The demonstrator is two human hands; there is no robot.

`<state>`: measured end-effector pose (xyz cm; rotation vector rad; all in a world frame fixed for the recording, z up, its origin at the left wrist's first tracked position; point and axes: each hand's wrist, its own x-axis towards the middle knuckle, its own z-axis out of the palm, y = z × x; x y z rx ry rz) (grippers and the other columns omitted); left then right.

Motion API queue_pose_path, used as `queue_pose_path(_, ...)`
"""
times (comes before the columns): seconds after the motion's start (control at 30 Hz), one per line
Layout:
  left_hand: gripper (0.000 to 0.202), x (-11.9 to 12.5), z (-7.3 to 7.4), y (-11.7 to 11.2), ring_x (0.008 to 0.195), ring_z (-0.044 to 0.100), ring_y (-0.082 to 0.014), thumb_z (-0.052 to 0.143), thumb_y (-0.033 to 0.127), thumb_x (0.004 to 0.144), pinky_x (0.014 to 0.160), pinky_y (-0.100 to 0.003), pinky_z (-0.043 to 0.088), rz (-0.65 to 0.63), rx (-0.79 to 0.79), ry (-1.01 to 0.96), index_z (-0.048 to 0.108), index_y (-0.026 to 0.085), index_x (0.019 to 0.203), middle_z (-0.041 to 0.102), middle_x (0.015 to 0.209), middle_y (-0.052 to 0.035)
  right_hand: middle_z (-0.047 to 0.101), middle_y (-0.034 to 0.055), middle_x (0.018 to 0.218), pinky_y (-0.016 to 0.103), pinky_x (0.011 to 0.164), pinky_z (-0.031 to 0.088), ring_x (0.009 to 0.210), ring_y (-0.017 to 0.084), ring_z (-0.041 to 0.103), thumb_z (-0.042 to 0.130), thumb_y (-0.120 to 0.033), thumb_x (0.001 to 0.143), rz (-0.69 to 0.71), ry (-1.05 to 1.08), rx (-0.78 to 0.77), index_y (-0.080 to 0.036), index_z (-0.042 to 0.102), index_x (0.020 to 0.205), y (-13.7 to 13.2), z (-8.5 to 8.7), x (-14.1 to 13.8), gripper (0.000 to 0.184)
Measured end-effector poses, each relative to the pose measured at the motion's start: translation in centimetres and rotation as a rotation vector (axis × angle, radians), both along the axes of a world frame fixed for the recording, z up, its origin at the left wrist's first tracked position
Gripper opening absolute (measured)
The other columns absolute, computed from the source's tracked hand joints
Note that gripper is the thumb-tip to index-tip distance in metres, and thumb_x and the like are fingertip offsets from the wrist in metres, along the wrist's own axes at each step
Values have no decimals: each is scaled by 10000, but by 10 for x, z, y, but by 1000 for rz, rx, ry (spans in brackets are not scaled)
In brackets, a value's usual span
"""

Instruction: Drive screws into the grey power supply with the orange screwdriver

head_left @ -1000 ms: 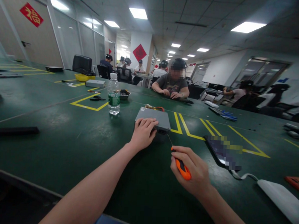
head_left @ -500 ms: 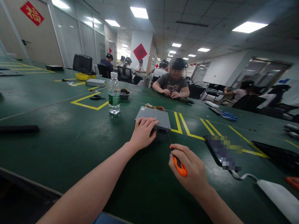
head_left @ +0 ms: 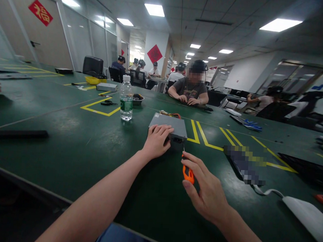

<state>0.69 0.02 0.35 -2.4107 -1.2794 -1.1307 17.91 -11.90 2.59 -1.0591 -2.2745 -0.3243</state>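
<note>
A flat grey metal box with coloured wires at its far end lies on the green table. My left hand rests on its near left corner, fingers curled over the top and pressing it down. My right hand is closed around an orange-handled screwdriver. Its thin shaft points up at the box's near face and the tip meets it.
A water bottle stands left of the box, a dark bowl behind it. A phone and a white cable adapter lie to the right. A person sits across the table. A black strip lies at left.
My right hand has moved the screwdriver forward so its tip now reaches the box's near face. The view has shifted slightly; my left hand stays on the box.
</note>
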Motion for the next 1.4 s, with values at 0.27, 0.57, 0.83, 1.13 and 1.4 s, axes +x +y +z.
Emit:
queue_pose_path(0.27,403,1,-1,1,1177,405,-191,474,195,768,1017,-386,212,1,-19,-7,468,246,1168,510,1257,-13,588,109,1077,299,687,474,833,163,581,486,-232,848,113,-16,133,-180,544,1022,-2,-1,-3,190)
queue_pose_path(0.57,410,0,1,-1,1179,402,-196,469,178,762,1021,-392,203,-5,-30,8,473,249,1165,508,1262,-10,544,111,1029,256,636,490,799,142,581,486,-161,825,105,122,126,-173,524,977,-1,-9,2,157)
queue_pose_path(0.83,415,-1,1,-1,1181,401,-201,460,176,762,1019,-397,207,-1,-32,27,467,243,1172,497,1271,-18,500,138,1134,295,691,503,873,165,582,431,-177,848,113,85,69,-176,487,1118,-2,-3,0,276)
queue_pose_path(1.13,420,0,0,0,1184,398,-191,468,161,754,1019,-388,211,6,-15,12,468,253,1165,504,1263,-5,531,146,1084,280,678,516,844,155,602,502,-166,827,118,114,157,-157,473,1091,-1,-9,2,266)
queue_pose_path(1.4,421,0,0,0,1181,402,-190,472,175,755,1026,-390,207,3,-25,11,465,248,1169,500,1269,-7,588,138,1043,280,651,508,838,174,610,540,-180,804,88,57,345,-150,509,1057,1,-6,4,257)
